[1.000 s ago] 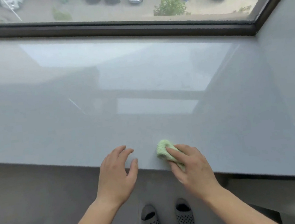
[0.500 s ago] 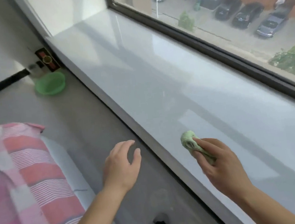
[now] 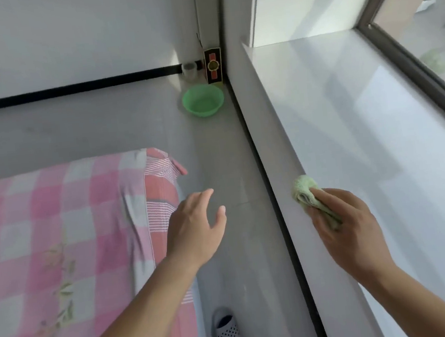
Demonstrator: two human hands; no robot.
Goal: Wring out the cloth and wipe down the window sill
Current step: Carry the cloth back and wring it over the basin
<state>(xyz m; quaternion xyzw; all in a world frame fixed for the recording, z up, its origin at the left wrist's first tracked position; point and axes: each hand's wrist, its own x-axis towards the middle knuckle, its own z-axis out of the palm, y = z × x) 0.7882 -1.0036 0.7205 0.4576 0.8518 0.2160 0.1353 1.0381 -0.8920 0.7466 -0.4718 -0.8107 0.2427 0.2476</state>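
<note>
Judged mid-wipe: cloth (image 3: 305, 190) gripped by right hand (image 3: 347, 226) at window sill (image 3: 380, 150) front edge; left hand (image 3: 194, 227) loose, empty, off the window sill. Next: firm stroke along it.

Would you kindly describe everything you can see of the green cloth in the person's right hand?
The green cloth is pale green and fluffy, like terry towelling, folded into a small wad with layered edges showing. The right hand grips its rear part, and its rounded front end sticks out beyond the fingertips. It appears to lie on the glossy white window sill, close to the sill's near edge. Whether it is damp cannot be told.
</note>
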